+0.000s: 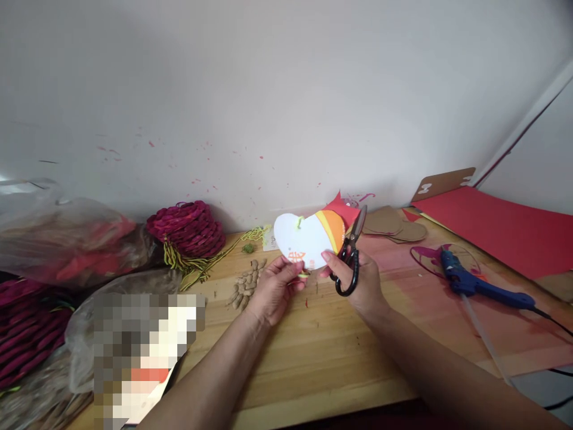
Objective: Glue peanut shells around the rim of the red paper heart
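A person holds up a white & orange heart-shaped card (308, 242) over the desk (290, 370), toward its far edge. L hand (274, 291) pinches the card's lower rim btwn thumb & fingers; R hand (364, 282) has its thumb at the lower R rim, fingers curled round the black handles of scissors (352, 255), blades pointing up alongside the card. A pale green cord loop (298, 223) shows at the card's top notch.

On the desk: peanut-like pieces (244, 288) just L of the L hand; a magenta coil (190, 232) w/ yellow-green fringe nr the far L corner; brown cutouts (389, 224) along the far edge, R of the scissors; a red sheet (496, 226) at the far R corner; a blue glue gun (490, 291) nr the R edge.
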Available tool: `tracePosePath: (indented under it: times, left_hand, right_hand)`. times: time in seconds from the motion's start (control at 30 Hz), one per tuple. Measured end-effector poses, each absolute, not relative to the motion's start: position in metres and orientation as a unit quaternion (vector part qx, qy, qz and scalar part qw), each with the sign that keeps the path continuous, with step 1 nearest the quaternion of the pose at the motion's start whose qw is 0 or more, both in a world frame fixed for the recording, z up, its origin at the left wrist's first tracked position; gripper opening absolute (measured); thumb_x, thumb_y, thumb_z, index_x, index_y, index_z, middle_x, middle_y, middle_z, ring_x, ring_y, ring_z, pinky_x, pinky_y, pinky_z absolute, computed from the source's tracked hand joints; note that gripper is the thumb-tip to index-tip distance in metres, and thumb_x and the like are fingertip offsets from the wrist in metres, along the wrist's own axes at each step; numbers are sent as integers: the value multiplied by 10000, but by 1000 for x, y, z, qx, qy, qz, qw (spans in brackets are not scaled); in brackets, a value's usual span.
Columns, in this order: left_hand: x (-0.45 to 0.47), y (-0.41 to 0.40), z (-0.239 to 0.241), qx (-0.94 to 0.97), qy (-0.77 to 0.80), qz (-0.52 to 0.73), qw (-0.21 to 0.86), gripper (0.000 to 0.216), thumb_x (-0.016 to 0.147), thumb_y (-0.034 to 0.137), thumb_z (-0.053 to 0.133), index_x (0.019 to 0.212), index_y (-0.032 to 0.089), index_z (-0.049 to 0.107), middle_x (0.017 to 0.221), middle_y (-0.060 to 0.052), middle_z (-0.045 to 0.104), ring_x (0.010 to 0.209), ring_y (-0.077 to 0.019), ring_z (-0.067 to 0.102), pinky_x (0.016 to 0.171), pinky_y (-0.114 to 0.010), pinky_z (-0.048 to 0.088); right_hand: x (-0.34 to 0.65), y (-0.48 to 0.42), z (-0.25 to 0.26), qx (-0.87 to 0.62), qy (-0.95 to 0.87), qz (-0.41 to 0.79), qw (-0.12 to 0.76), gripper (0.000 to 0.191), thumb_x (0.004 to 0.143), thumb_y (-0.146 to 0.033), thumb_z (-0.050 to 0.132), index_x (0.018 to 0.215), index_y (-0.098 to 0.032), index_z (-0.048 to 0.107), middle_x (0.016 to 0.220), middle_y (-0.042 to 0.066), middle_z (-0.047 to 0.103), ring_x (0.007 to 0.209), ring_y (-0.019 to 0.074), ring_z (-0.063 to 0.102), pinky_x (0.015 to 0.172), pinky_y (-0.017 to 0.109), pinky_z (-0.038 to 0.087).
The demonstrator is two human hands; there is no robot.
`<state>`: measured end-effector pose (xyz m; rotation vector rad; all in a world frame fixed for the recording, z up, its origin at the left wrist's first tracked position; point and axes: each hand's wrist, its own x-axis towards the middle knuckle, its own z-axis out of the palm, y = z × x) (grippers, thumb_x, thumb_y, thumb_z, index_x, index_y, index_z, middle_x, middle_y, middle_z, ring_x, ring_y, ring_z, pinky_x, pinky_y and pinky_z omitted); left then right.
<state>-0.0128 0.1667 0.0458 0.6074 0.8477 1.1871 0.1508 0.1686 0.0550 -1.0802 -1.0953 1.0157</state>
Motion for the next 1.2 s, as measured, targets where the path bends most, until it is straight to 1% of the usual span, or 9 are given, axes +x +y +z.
tracePosePath:
  times: [0.07, 0.17, 0.27, 0.4, 0.6, 0.8, 0.93, 1.1, 1.2]
  left_hand:
    - [-13, 167, 43, 318, 380, 509, 704, 364, 586, 134, 901, 896, 136, 709, 833, -49, 749, 716, -117, 672, 616, -183, 517]
    - [-16, 169, 44, 351, 349, 534, 686, 416, 606, 119, 873, 994, 161, 730, 996, -71, 767, 933, -165, 702, 808, -230, 528]
    - [-19, 172, 46, 311, 337, 597, 658, 352, 675, 285, 887, 980, 182, 745, 991, -53, 767, 919, -165, 698, 849, -261, 523]
    - [-13, 170, 42, 250, 307, 592, 701, 456, 669, 489, 884, 981, 182, 756, 1015, -68, 772, 907, -187, 698, 832, -284, 539]
    - [0, 161, 44, 220, 302, 622, 688, 418, 728, 230, 863, 1113, 168, 712, 1111, -76, 764, 934, -203, 714, 842, -292, 565]
    - [-14, 171, 60, 183, 361, 675, 617, 489, 749, 110, 804, 1211, 199, 671, 1019, -45, 781, 683, -139, 701, 483, -192, 524]
    - [-20, 175, 62, 185, 375, 681, 601, 492, 727, 115, 821, 1194, 176, 682, 944, -55, 786, 589, -134, 683, 379, -168, 461]
    - [-19, 174, 63, 183, 380, 670, 612, 425, 711, 80, 822, 1117, 117, 700, 949, -101, 790, 712, -189, 745, 596, -241, 630]
    - [-19, 173, 64, 181, 381, 656, 626, 429, 699, 26, 810, 1104, 109, 698, 940, -106, 793, 737, -193, 758, 710, -285, 658]
  right_hand:
    - [154, 170, 57, -466, -460, 419, 629, 366, 709, -497, 840, 761, -188, 651, 623, -10, 663, 536, 130, 633, 525, 238, 470]
    - [156, 173, 59, -466, -444, 411, 646, 380, 716, -510, 833, 755, -193, 626, 632, -22, 643, 519, 124, 627, 493, 235, 453]
    - [154, 172, 58, -463, -446, 427, 636, 385, 726, -523, 819, 762, -188, 633, 626, -19, 638, 495, 129, 620, 472, 242, 444]
    - [147, 166, 55, -458, -465, 455, 606, 405, 711, -540, 821, 777, -182, 643, 643, -13, 653, 501, 133, 624, 493, 251, 463]
    - [141, 161, 54, -463, -494, 515, 526, 422, 671, -530, 844, 732, -181, 615, 554, -24, 619, 434, 128, 585, 425, 234, 405]
    - [147, 162, 51, -461, -515, 562, 454, 471, 739, -613, 744, 675, -195, 536, 485, -62, 510, 323, 88, 458, 339, 216, 310]
    - [149, 161, 49, -454, -538, 575, 417, 483, 744, -629, 724, 673, -185, 549, 480, -64, 489, 319, 71, 416, 326, 203, 292]
    - [151, 162, 49, -439, -559, 581, 395, 506, 772, -656, 686, 683, -174, 559, 513, -57, 489, 359, 71, 433, 361, 205, 325]
    - [153, 165, 50, -430, -564, 580, 400, 561, 792, -718, 629, 709, -166, 578, 530, -57, 479, 388, 70, 436, 389, 209, 336]
